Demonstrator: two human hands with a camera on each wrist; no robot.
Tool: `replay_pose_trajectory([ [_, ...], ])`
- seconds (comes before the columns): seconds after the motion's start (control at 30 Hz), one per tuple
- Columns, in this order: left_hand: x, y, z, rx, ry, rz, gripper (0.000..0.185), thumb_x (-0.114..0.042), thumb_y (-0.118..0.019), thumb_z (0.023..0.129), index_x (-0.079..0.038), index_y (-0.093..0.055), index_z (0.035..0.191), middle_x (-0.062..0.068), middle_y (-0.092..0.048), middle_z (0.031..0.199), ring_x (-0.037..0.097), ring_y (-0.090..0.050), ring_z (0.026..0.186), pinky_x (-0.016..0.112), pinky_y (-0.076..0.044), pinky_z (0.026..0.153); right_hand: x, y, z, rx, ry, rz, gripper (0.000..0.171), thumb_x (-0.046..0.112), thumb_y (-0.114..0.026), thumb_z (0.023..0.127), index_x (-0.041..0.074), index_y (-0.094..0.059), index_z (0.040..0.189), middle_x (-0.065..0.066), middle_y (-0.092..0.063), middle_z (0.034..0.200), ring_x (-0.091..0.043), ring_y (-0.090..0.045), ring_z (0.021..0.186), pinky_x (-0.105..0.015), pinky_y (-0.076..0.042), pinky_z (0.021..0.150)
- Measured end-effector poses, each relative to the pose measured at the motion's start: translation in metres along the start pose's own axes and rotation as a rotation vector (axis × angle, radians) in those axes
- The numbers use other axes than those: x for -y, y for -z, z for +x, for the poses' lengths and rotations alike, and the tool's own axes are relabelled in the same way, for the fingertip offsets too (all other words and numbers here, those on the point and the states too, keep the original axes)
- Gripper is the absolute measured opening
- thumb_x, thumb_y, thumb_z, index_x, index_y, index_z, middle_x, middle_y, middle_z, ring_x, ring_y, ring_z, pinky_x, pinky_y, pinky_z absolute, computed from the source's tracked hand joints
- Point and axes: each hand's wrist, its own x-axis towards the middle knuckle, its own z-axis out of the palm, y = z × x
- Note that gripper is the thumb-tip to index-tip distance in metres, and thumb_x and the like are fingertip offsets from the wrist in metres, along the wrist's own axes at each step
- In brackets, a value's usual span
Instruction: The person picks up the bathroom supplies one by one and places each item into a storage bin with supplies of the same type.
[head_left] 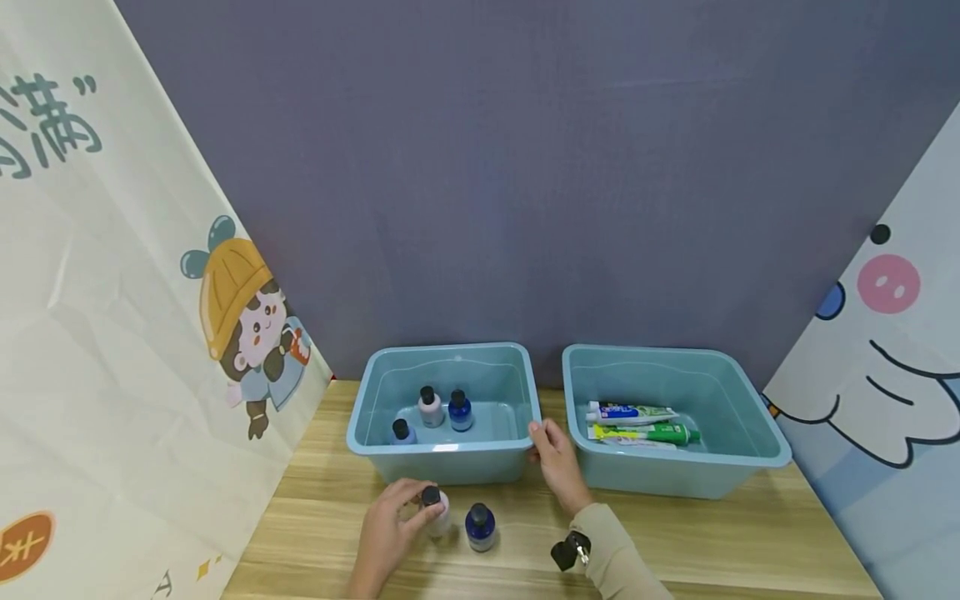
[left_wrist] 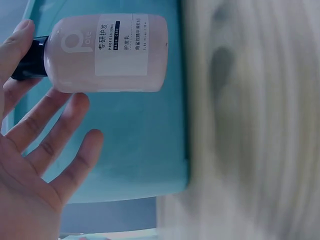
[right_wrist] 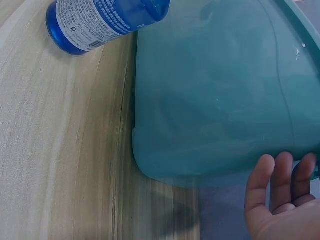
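Observation:
My left hand pinches the black cap of a pale pink bottle between thumb and index finger. The other fingers are spread beside the bottle, which stands upright in front of the left blue bin. With its fingertips, my right hand grips that bin's front right corner, thumb over the rim and fingers on the outside. A dark blue bottle with a black cap and white label stands on the table between the hands. Inside the left bin are a pink bottle, a blue bottle and a third black-capped bottle, partly hidden.
The right blue bin holds several tubes, green, blue and white. Both bins stand on a wood-grain table against a grey-purple back panel. Printed sheets flank both sides. A black device sits on the right wrist.

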Motion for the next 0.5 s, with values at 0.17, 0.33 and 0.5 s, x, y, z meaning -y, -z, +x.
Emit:
replay_pose_trajectory([
  [0.17,-0.006,0.012,0.008,0.020,0.019,0.001,0.029,-0.038,-0.088,0.077,-0.028,-0.078,0.102,-0.020,-0.070,0.097,0.001,-0.066,0.087,0.033,-0.058,0.080,0.006,0.001,0.000,0.015,-0.028,0.008,0.035,0.026,-0.049,0.110,-0.001,-0.046,0.088,-0.011,-0.046,0.085,-0.020,-0.052,0.080,-0.033,-0.049,0.076],
  [0.33,-0.011,0.024,0.015,-0.001,-0.029,-0.012,0.029,-0.032,-0.089,0.076,-0.022,-0.079,0.102,-0.019,-0.071,0.097,0.003,-0.068,0.090,0.031,-0.058,0.081,0.027,0.001,-0.011,0.033,-0.018,0.007,0.034,0.023,-0.049,0.110,-0.002,-0.046,0.087,-0.016,-0.046,0.085,-0.024,-0.052,0.080,-0.036,-0.050,0.077],
  [0.5,-0.015,0.033,0.020,-0.005,-0.015,-0.073,0.030,-0.028,-0.089,0.077,-0.019,-0.079,0.104,-0.020,-0.069,0.099,0.000,-0.066,0.089,0.032,-0.059,0.080,0.024,0.000,-0.010,0.033,-0.012,0.013,0.035,0.024,-0.050,0.110,-0.003,-0.044,0.088,-0.011,-0.044,0.083,-0.021,-0.052,0.079,-0.034,-0.049,0.075],
])
